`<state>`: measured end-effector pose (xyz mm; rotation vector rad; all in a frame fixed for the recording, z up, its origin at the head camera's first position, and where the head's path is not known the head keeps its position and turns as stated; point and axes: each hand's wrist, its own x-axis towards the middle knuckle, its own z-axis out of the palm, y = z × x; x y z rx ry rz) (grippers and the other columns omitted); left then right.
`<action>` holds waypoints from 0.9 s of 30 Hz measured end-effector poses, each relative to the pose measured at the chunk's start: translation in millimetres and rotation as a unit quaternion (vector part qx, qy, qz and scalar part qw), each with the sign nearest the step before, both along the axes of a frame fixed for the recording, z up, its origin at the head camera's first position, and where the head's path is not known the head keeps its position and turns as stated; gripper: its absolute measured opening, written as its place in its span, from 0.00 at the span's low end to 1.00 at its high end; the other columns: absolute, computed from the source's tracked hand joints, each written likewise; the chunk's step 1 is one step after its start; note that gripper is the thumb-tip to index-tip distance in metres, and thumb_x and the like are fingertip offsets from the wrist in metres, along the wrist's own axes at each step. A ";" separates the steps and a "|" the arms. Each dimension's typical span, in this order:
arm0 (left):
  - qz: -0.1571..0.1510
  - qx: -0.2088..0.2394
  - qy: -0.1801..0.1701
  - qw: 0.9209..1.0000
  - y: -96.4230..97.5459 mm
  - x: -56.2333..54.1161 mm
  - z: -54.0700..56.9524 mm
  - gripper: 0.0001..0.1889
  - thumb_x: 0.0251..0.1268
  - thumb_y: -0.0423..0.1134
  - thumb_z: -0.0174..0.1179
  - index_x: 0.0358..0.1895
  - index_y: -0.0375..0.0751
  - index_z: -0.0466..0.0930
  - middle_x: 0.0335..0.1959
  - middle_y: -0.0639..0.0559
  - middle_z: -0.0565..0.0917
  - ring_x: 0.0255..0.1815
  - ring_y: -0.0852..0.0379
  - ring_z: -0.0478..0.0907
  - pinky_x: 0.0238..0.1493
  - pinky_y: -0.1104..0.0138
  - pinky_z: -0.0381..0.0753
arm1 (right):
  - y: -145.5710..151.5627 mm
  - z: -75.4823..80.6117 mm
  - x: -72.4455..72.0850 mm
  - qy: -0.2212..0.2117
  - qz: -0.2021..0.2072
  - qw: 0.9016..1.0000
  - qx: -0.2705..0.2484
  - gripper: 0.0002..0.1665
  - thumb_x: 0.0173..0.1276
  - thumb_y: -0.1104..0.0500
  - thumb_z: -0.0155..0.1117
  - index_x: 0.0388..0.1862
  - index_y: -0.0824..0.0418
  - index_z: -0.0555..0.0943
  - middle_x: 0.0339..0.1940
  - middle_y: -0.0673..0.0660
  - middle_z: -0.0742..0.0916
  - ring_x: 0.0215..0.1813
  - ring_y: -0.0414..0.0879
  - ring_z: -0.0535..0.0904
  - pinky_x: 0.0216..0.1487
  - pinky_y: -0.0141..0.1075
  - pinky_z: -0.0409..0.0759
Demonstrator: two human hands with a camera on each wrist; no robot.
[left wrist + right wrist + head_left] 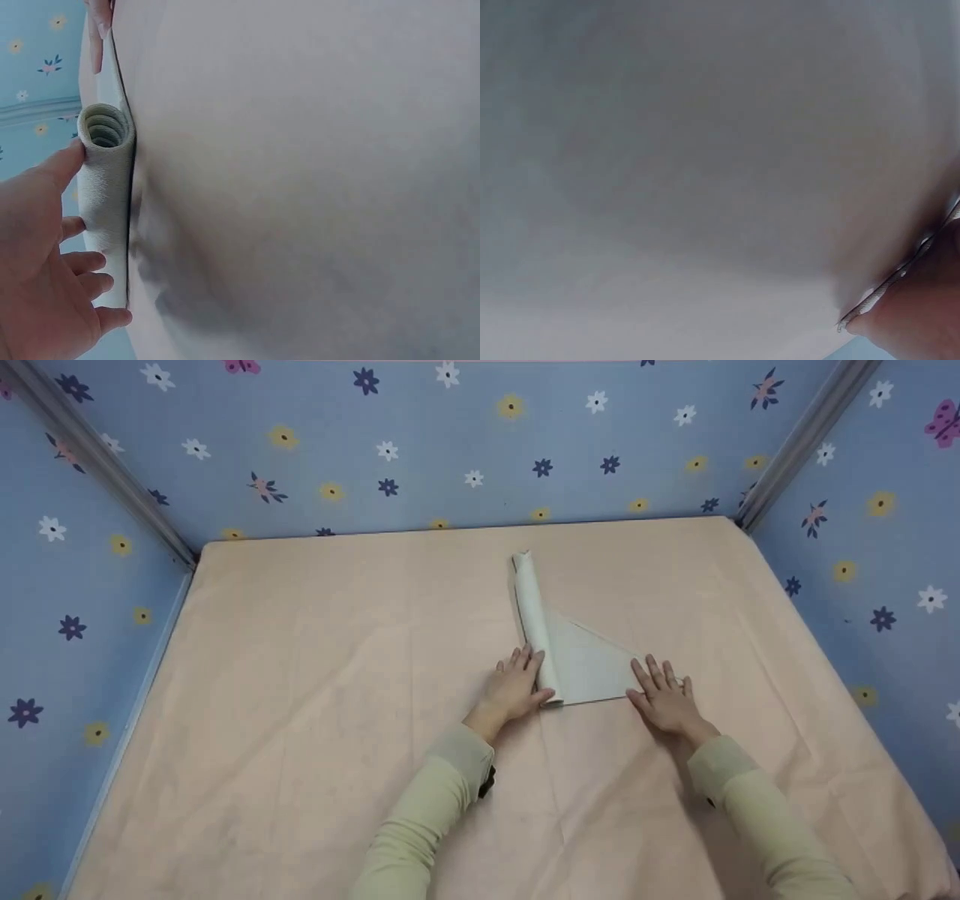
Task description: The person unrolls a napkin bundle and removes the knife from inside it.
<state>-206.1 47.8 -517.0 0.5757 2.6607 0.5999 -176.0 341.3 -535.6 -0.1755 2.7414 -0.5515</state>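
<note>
A pale greenish-white mat lies partly rolled up, its flat part tapering toward the right. The roll forms a long tube along its left side. My left hand touches the tube's near end from the left, with the thumb at the end and the fingers along the side. Several spiral layers show in the open end of the roll in the left wrist view. With fingers spread, my right hand presses on the flat part's right corner, covering it. In the right wrist view its thumb rests at the mat's thin edge.
A peach cloth with creases covers the table. Blue flower-patterned panels stand at the back, left and right, with grey posts at the back corners.
</note>
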 end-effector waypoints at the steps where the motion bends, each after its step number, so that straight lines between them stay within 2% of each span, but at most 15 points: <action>1: -0.002 -0.004 0.000 1.000 0.6 -0.2 1.6 0.40 0.82 0.57 0.52 0.85 0.41 0.51 0.87 0.37 0.50 0.88 0.41 0.46 0.86 0.47 0.52 | -0.2 0.0 0.2 0.001 0.000 1.000 -0.001 0.39 0.88 0.49 0.39 0.86 0.68 0.44 0.86 0.73 0.44 0.85 0.76 0.34 0.80 0.75 0.28; 7: -0.012 -0.036 0.020 0.999 5.8 -1.0 11.4 0.39 0.81 0.56 0.53 0.84 0.37 0.54 0.86 0.36 0.52 0.88 0.42 0.48 0.86 0.48 0.55 | -1.0 0.1 0.8 0.005 -0.001 1.000 0.001 0.39 0.88 0.49 0.40 0.86 0.68 0.45 0.86 0.73 0.44 0.85 0.76 0.34 0.80 0.75 0.28; 15: -0.032 -0.053 0.038 0.997 19.2 -4.5 19.4 0.39 0.82 0.55 0.52 0.83 0.36 0.54 0.86 0.37 0.52 0.88 0.43 0.49 0.85 0.48 0.56 | -1.4 1.1 0.3 0.003 -0.002 1.000 0.003 0.39 0.88 0.49 0.40 0.86 0.68 0.44 0.86 0.73 0.44 0.85 0.75 0.34 0.80 0.75 0.28; 21: -0.038 -0.081 0.055 0.995 31.6 -8.5 19.9 0.39 0.82 0.57 0.51 0.84 0.37 0.54 0.87 0.40 0.53 0.88 0.44 0.50 0.85 0.51 0.58 | -0.8 0.1 0.0 0.001 -0.002 1.000 0.004 0.39 0.88 0.49 0.39 0.86 0.68 0.44 0.86 0.73 0.44 0.85 0.75 0.34 0.80 0.75 0.27; 27: -0.039 -0.092 0.067 0.993 40.0 -11.5 14.7 0.39 0.82 0.57 0.50 0.84 0.38 0.54 0.87 0.41 0.52 0.88 0.46 0.49 0.85 0.52 0.58 | -0.2 -0.2 -0.9 0.002 -0.003 1.000 0.004 0.40 0.87 0.48 0.40 0.86 0.68 0.45 0.86 0.73 0.44 0.85 0.75 0.33 0.80 0.75 0.28</action>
